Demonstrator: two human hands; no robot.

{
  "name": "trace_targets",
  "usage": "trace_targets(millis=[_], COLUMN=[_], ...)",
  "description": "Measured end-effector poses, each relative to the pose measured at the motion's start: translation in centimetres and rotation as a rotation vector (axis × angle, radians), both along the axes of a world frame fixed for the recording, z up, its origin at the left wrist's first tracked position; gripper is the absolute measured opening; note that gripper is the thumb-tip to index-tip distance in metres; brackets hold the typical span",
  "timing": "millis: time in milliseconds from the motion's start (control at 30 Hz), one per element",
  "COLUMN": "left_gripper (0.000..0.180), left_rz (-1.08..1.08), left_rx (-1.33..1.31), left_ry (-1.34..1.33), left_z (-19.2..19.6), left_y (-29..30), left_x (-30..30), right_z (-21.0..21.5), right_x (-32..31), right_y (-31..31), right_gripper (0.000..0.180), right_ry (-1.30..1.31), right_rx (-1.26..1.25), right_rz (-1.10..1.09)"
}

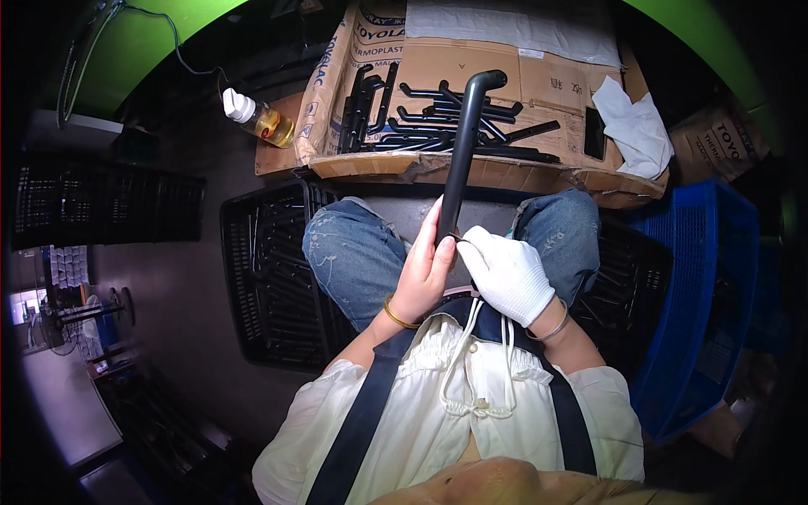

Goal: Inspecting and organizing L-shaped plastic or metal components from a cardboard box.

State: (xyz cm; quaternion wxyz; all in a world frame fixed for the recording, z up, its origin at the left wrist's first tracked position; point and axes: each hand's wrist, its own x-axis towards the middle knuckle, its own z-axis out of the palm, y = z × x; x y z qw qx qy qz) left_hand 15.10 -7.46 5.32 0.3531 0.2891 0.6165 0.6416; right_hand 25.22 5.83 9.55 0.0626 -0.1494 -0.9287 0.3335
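A long black handle-like bar with a bent top end (465,126) stands tilted in front of my lap. My bare left hand (425,268) is closed around its lower part, with the thumb lying along it. My right hand (508,273), in a white knitted glove, is closed in a pinch right at the bar's lower end. A small dark bit shows at the gloved fingertips, too hidden to name. Beyond my knees, several similar black bars (454,114) lie in loose piles in a cut-open cardboard box (539,173).
Black crates (240,286) of dark parts flank my legs. Blue crates (686,311) stand at the right. A bottle of yellow liquid (271,124) is left of the box. On the box's right lie crumpled white paper (633,130) and a dark flat phone-like slab (595,133).
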Motion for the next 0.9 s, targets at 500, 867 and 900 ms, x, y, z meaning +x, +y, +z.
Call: trace_targets(millis=[500,867,900], left_gripper=[0.052,0.050,0.050], left_rz=[0.121,0.109,0.100], left_rx=[-0.043,-0.044,-0.055], left_ry=[0.428,0.234,0.204], left_z=[-2.6,-1.2,-1.2], left_y=[0.5,0.1,0.1], left_x=[1.0,1.2,1.1], right_z=[-1.9,-1.6,-1.4], right_x=[0.1,0.1,-0.1], right_y=[-1.0,-0.9,-1.2], right_gripper=[0.017,0.018,0.018], right_ry=[0.018,0.023,-0.013], right_rx=[0.139,0.176,0.151], right_rz=[0.066,0.083,0.036])
